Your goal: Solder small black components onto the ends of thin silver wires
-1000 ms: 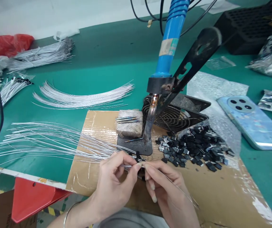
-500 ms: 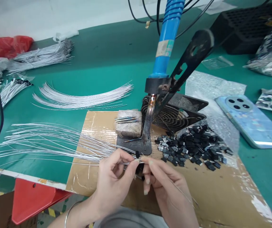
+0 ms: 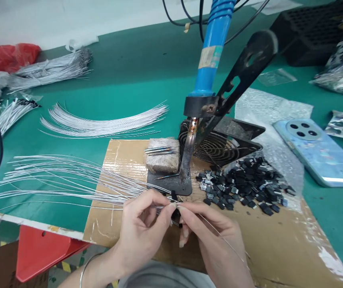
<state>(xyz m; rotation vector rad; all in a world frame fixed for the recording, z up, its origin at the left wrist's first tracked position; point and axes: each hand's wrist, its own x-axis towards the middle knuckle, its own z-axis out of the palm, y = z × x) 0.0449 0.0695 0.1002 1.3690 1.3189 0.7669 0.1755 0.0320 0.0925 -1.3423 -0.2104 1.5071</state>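
Observation:
My left hand [image 3: 147, 222] is closed in a pinch, thumb against forefinger, on the end of a white wire. Its fingertips meet those of my right hand [image 3: 213, 236], just below the soldering iron's stand. Between thumb and forefinger, the right hand grips a thin silvery wire [image 3: 224, 239] that trails over the hand to the lower right. Small black connectors [image 3: 174, 195] show just behind and beneath the fingertips, at the ends of the spread white wires [image 3: 69, 172]. The exact point where the fingertips meet is mostly covered.
A blue-handled soldering iron [image 3: 209, 76] leans in its stand, tip down, above a greyish block [image 3: 162, 160]. Behind it lies a black fan [image 3: 216, 146]. Black connector pieces [image 3: 246, 184] are heaped on the cardboard [image 3: 279, 244]; a blue phone [image 3: 324, 154] and wire bundles [image 3: 105, 125] flank them.
My right thumb and forefinger have closed in toward the left fingertips and now nearly touch them. The left hand keeps its pinch almost in place.

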